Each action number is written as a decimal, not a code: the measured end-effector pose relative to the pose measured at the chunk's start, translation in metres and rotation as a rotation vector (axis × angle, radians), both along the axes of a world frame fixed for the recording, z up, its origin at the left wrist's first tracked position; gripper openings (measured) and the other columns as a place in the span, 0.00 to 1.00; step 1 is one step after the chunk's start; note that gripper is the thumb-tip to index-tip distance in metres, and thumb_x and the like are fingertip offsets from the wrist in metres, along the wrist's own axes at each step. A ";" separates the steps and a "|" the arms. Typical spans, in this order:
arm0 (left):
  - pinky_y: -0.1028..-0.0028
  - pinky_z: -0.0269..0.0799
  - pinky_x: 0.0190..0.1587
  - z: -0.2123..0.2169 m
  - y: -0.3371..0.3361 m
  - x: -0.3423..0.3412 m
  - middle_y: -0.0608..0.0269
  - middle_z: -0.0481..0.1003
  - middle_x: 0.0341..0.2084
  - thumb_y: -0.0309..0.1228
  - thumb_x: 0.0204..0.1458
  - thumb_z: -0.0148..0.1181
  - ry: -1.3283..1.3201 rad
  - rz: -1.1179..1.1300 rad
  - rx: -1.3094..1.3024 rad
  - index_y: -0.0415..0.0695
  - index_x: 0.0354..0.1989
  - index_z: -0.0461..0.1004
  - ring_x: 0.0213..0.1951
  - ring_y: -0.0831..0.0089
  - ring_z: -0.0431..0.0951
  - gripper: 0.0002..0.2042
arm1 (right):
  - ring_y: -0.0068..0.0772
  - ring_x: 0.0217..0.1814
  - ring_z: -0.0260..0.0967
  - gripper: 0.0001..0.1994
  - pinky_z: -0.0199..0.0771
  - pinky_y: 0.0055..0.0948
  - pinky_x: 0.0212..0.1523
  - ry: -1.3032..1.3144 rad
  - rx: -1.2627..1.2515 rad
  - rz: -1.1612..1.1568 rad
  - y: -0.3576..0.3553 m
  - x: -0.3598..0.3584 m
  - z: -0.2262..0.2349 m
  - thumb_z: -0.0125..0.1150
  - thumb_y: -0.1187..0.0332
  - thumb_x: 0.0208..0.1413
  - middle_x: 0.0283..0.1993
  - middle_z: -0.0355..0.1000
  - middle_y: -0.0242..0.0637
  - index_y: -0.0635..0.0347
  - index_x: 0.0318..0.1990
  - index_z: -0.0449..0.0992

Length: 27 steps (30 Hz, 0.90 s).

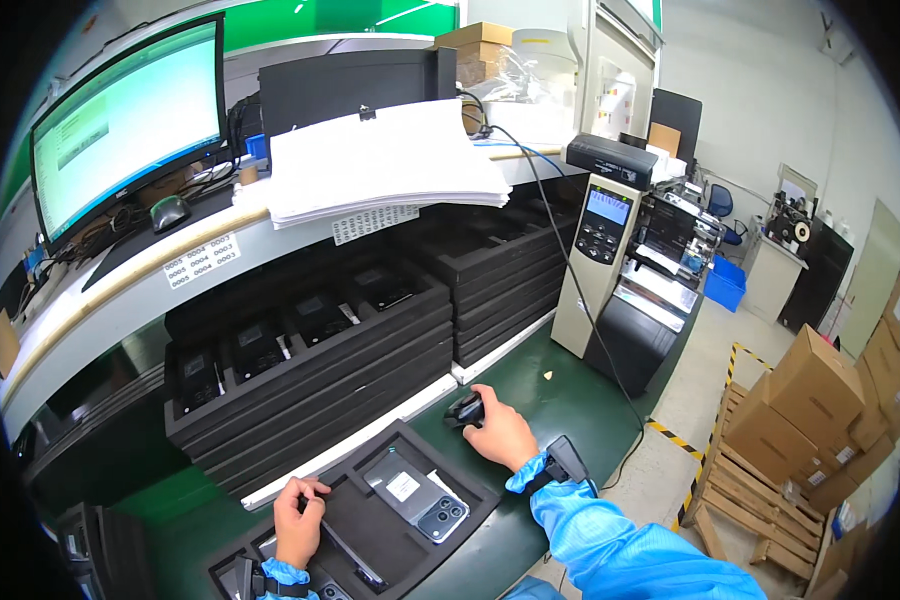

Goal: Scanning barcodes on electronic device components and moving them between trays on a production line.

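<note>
A black foam tray (355,510) lies on the green worktop in front of me. In it rests a dark phone (385,470), camera side up, with a white label on its back and a pale strip along its edge. My left hand (298,518) is at the tray's left side, its fingers curled together; what they pinch, if anything, is hidden. Beyond the tray's far right corner, my right hand (502,432) is wrapped round a small rounded black device (463,408), held low over the worktop. Blue sleeves cover both arms.
Stacked black foam trays (320,350) holding devices stand behind, under a shelf (130,300). The shelf carries a monitor (130,125), a mouse (170,213) and a paper stack (380,165). At the right stands a label printer (602,245), a cable hanging past it. Cartons (805,385) sit on a pallet (745,490).
</note>
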<state>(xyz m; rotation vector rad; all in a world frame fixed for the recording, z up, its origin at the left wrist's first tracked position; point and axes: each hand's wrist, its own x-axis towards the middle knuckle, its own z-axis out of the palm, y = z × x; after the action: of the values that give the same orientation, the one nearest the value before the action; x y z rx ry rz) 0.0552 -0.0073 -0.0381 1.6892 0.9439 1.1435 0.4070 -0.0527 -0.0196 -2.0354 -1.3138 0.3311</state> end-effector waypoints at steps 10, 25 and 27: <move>0.64 0.68 0.56 -0.003 0.001 -0.002 0.55 0.80 0.35 0.20 0.48 0.52 0.003 0.017 -0.001 0.41 0.29 0.63 0.47 0.64 0.75 0.05 | 0.64 0.46 0.76 0.34 0.76 0.51 0.50 -0.013 -0.009 -0.002 0.002 0.000 -0.003 0.64 0.65 0.47 0.43 0.78 0.57 0.53 0.65 0.63; 0.65 0.75 0.43 -0.020 0.011 0.001 0.58 0.79 0.31 0.28 0.52 0.61 0.188 -0.002 0.157 0.40 0.30 0.74 0.37 0.64 0.79 0.05 | 0.51 0.70 0.56 0.38 0.58 0.45 0.70 -0.107 0.470 0.156 0.014 0.020 -0.038 0.66 0.73 0.46 0.67 0.58 0.50 0.67 0.69 0.61; 0.63 0.74 0.44 -0.018 0.010 0.000 0.56 0.78 0.30 0.30 0.52 0.60 0.214 0.045 0.220 0.40 0.32 0.74 0.37 0.58 0.79 0.06 | 0.44 0.71 0.58 0.32 0.62 0.41 0.67 -0.012 0.775 0.104 0.020 0.056 -0.055 0.60 0.72 0.58 0.69 0.59 0.48 0.64 0.71 0.59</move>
<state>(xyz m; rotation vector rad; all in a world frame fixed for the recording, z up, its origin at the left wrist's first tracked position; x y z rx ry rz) 0.0554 0.0024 -0.0557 2.0087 1.0211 1.1459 0.4629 -0.0326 -0.0745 -1.3193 -1.2896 -0.1399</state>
